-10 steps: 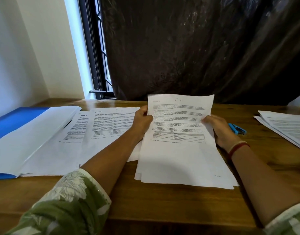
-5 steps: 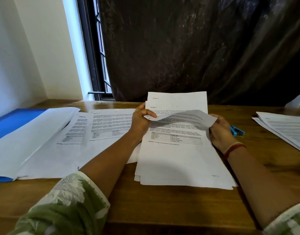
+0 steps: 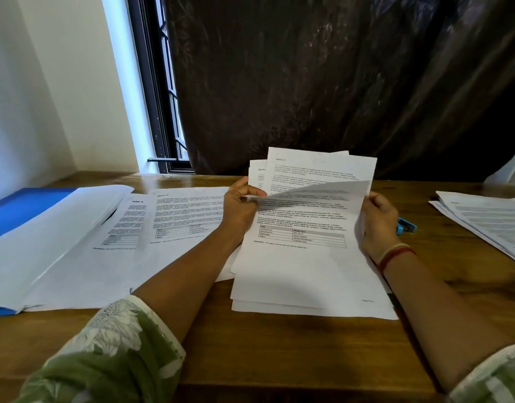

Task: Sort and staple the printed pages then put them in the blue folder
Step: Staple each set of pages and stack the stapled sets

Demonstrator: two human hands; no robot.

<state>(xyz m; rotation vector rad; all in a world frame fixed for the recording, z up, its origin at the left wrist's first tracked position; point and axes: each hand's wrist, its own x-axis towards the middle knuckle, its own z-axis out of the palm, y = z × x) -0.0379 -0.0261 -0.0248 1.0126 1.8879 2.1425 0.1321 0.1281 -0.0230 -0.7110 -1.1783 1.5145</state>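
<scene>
Far-L edge of tabletop (image 3: pixel 279 350): blue folder (image 3: pixel 26 210) lying open, blue showing at its far side and near-L corner. White sheets (image 3: pixel 47 245) lie across it, covering most of the inside.

L-centre: loose printed pages (image 3: pixel 177 222) spread flat, overlapping each other and the folder's R side. Text blocks and a small table are visible on each; headings too small to read w/ certainty.

L hand (image 3: pixel 240 210): grip clamped on upper-L edge of centre stack (image 3: pixel 308 274), thumb on front, fingers curled behind. Green floral sleeve (image 3: pixel 113 353) on that arm.

Centre, toward near edge: the stack, several sheets, fanned slightly. Near ends rest on tabletop; far ends are lifted and tilted up. Top sheet (image 3: pixel 317 191) has its upper part curled forward and down, blank back showing, and the heads of approx. two more pages are exposed behind it. Front page shows paragraphs plus a small table.

R hand (image 3: pixel 378 225): grip closed on R edge of the stack beside the curled sheet, fingers wrapped behind the paper. Red and pale band (image 3: pixel 395 254) on the wrist.

Just behind R hand: blue stapler (image 3: pixel 407 226), partly hidden, on tabletop.

R edge: separate pile of printed pages (image 3: pixel 488 225), flat, well apart from centre stack.

Behind the tabletop: window (image 3: pixel 160 112) at L, dark curtain (image 3: pixel 337 82) across centre and R.
</scene>
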